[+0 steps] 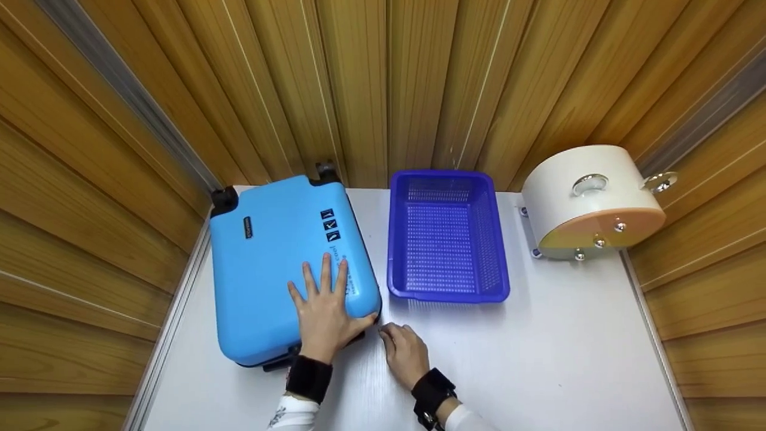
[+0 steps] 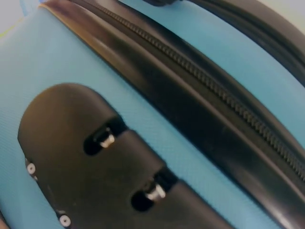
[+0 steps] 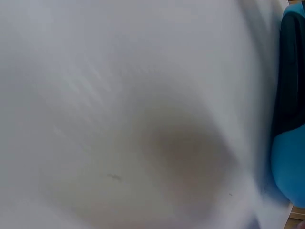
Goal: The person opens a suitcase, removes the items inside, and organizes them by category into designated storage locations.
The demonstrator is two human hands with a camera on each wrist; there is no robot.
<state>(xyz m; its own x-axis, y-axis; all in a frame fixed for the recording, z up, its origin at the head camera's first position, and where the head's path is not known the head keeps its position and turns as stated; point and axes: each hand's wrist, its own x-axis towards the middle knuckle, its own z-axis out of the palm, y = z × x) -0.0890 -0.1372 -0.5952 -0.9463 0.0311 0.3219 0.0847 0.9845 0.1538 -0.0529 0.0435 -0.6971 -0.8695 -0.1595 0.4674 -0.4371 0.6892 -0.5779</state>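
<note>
- Head view: at the left, a blue suitcase [image 1: 269, 269] is laid flat on the white table [image 1: 538, 359], its two visible wheels turned towards the panelled wall [image 1: 419, 84].
- On the suitcase's near right part, the left hand [image 1: 325, 314] is rested palm down, fingers spread and nothing grasped; the thumb is stretched towards the corner.
- In the left wrist view, the suitcase's side is shown, with a black lock [image 2: 86, 176] and a zipper [image 2: 209, 83].
- Just beside that corner, to the right of the suitcase, the right hand [image 1: 407, 353] is held with fingers curled; a small dark zip pull [image 1: 380, 328] seems to be pinched, though it is barely seen.
- Beyond the right hand, a purple basket [image 1: 449, 296] is placed.
- Farthest right, a white rounded case [image 1: 574, 173] is stood, fitted with silver knobs.
</note>
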